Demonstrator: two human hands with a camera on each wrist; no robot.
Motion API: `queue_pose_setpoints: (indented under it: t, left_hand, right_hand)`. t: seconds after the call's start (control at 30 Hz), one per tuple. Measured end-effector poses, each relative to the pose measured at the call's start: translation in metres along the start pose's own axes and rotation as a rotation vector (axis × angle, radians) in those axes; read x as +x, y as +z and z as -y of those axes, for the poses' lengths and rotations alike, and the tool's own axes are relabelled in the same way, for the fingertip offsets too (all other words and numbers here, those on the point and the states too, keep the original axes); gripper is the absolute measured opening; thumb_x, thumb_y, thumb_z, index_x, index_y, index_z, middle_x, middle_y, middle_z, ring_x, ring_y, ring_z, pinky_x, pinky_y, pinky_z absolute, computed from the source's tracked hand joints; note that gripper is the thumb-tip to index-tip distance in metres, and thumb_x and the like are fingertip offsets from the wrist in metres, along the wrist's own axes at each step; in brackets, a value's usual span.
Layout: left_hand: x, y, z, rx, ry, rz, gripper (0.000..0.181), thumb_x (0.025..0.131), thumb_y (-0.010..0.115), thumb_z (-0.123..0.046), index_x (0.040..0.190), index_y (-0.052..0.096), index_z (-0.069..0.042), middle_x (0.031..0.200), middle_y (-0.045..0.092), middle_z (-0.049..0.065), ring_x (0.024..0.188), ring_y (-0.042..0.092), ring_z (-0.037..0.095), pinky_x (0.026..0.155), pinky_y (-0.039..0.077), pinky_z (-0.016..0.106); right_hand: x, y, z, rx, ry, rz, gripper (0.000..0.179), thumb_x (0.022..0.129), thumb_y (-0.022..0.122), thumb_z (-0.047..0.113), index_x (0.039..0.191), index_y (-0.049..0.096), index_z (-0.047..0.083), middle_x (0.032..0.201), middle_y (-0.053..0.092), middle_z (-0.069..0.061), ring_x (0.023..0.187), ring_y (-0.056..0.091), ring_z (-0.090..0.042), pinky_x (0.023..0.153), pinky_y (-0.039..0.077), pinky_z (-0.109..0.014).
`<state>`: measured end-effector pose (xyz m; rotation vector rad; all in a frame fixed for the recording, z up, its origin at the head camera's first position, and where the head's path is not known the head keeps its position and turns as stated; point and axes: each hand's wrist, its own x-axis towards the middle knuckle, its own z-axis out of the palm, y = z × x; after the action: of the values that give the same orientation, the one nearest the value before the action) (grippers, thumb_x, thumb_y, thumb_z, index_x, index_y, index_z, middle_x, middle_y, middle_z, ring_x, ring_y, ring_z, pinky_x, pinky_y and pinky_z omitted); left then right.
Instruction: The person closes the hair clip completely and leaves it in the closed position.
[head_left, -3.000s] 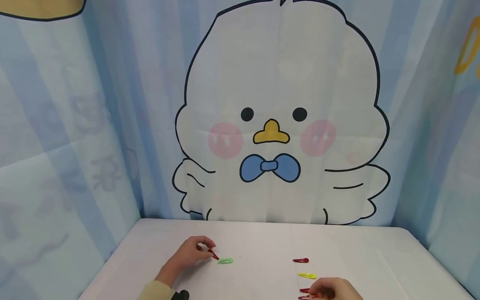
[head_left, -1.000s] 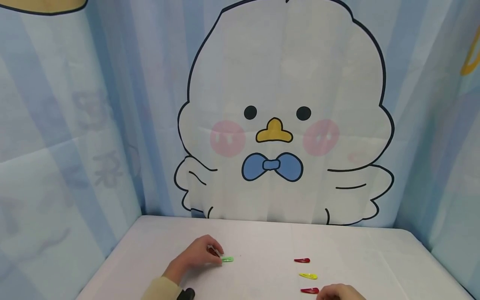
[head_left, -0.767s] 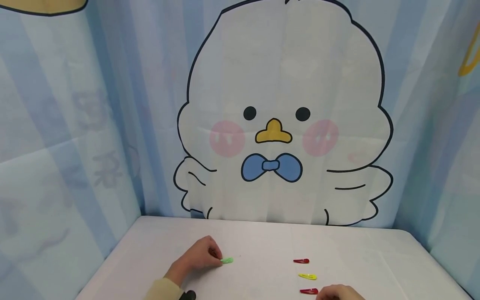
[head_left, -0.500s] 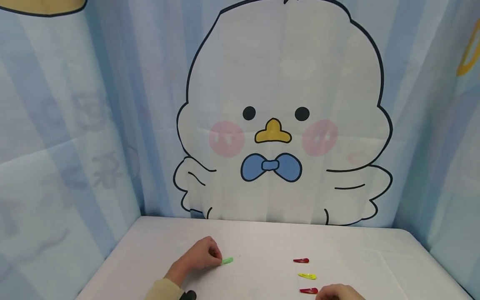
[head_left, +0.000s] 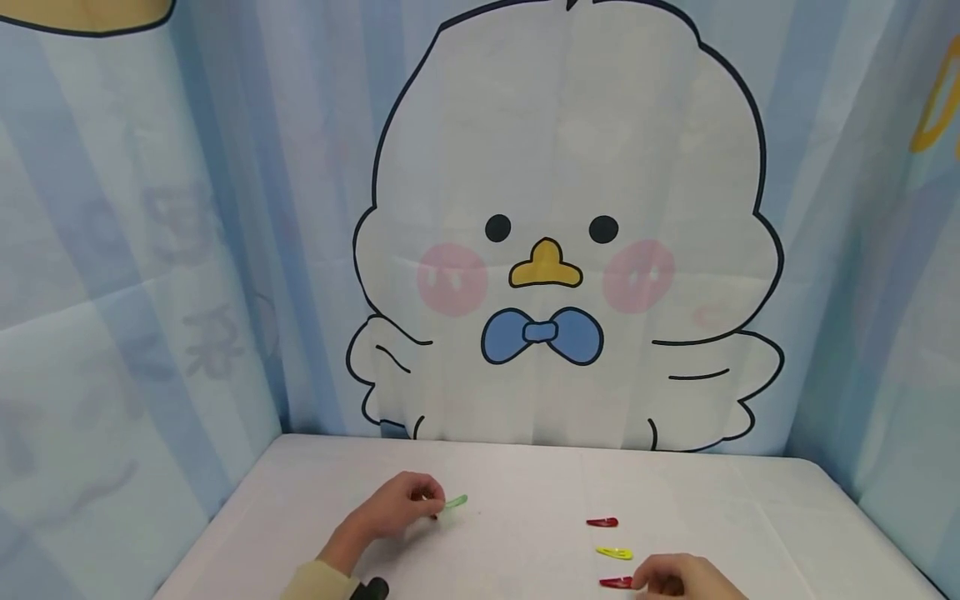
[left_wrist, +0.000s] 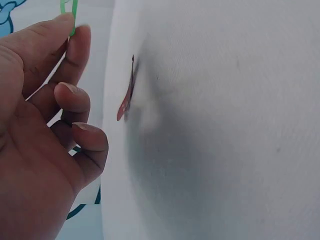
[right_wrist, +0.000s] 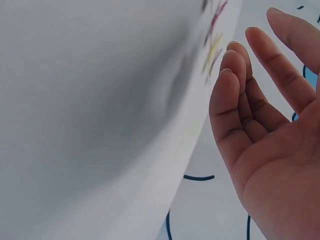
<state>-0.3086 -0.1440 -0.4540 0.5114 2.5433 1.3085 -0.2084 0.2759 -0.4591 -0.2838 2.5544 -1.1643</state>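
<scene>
My left hand pinches a green snap hair clip between thumb and index finger, held above the table. Below that hand a red hair clip lies on the white surface; in the head view the hand covers most of it. My right hand hovers at the near right with its fingers loosely bent and nothing in them. Just left of it lies a red hair clip. Farther back in the same column are a yellow hair clip and another red hair clip.
The white table has its far edge against a light blue curtain printed with a big cartoon bird. Curtains also hang on both sides. A black rounded object sits at the left sleeve.
The left hand set its red clip down beside the green one, then pinched the green clip and lifted it. My right hand, earlier over two near red clips, has risen slightly; only one shows now.
</scene>
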Motion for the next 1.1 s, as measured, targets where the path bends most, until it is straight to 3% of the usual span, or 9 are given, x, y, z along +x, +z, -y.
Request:
queue_pose_setpoints:
  t: [0.27,0.53,0.7,0.83,1.1]
  left_hand:
    - [-0.004,0.005,-0.005,-0.140,0.075,-0.051,0.008,0.097,0.067,-0.012,0.100,0.068,-0.004,0.088,0.065,0.004,0.080,0.061,0.023,0.069,0.050,0.037]
    - [-0.010,0.014,-0.020,-0.268,0.088,-0.112,0.015,0.099,0.064,-0.011,0.108,0.067,0.001,0.092,0.064,0.003,0.086,0.059,0.025,0.075,0.054,0.040]
    - [-0.016,0.021,-0.030,-0.306,0.086,-0.158,0.016,0.099,0.064,-0.010,0.109,0.066,0.002,0.094,0.065,0.003,0.084,0.057,0.022,0.070,0.049,0.035]
    - [-0.018,0.028,-0.037,-0.336,0.096,-0.175,0.015,0.099,0.063,-0.008,0.109,0.067,0.002,0.097,0.066,0.004,0.086,0.057,0.021,0.073,0.048,0.035]
    - [-0.020,0.043,-0.052,-0.393,0.091,-0.172,0.014,0.098,0.062,-0.006,0.110,0.068,0.000,0.097,0.066,0.005,0.087,0.058,0.022,0.080,0.050,0.038]
  right_hand:
    - [0.002,-0.005,0.018,-0.029,-0.033,-0.098,0.020,0.093,0.074,0.022,0.103,0.071,0.005,0.084,0.060,0.000,0.077,0.055,-0.019,0.073,0.052,-0.028]
    - [0.008,-0.007,0.039,0.021,-0.029,-0.158,0.018,0.093,0.073,0.019,0.104,0.071,0.004,0.087,0.062,0.000,0.080,0.055,-0.020,0.072,0.052,-0.030]
    - [0.012,-0.003,0.052,0.050,-0.110,-0.201,0.020,0.093,0.074,0.020,0.104,0.071,0.003,0.087,0.064,-0.001,0.079,0.057,-0.020,0.069,0.051,-0.027]
    - [0.016,0.001,0.062,0.064,-0.189,-0.248,0.020,0.092,0.074,0.020,0.104,0.070,0.004,0.089,0.067,-0.001,0.078,0.060,-0.019,0.069,0.052,-0.026]
    - [0.022,0.010,0.082,0.103,-0.238,-0.311,0.020,0.092,0.075,0.021,0.105,0.070,0.006,0.089,0.066,-0.001,0.078,0.062,-0.018,0.070,0.053,-0.027]
